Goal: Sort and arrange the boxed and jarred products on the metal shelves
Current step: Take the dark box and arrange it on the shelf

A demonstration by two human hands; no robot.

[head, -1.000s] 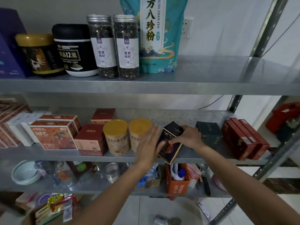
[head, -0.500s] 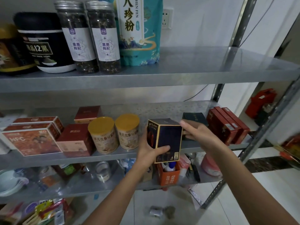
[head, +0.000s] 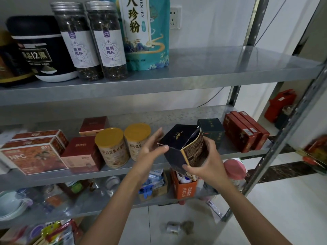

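Centre frame, the right hand [head: 207, 167] grips the dark box [head: 178, 147], tilted before the middle shelf [head: 53, 177], probably to check its label. The left hand [head: 150, 151], fingers straight, steadies its edge.

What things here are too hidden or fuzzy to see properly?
All in the head view:
Dark jar, top shelf far left: cut by the left edge.
Teal pouch: top cut by the upper edge.
Dark green box: lower part hidden by the dark box the right hand grips.
Dark box's side print: too small to read.
Glassware on the lower shelf: blurred.
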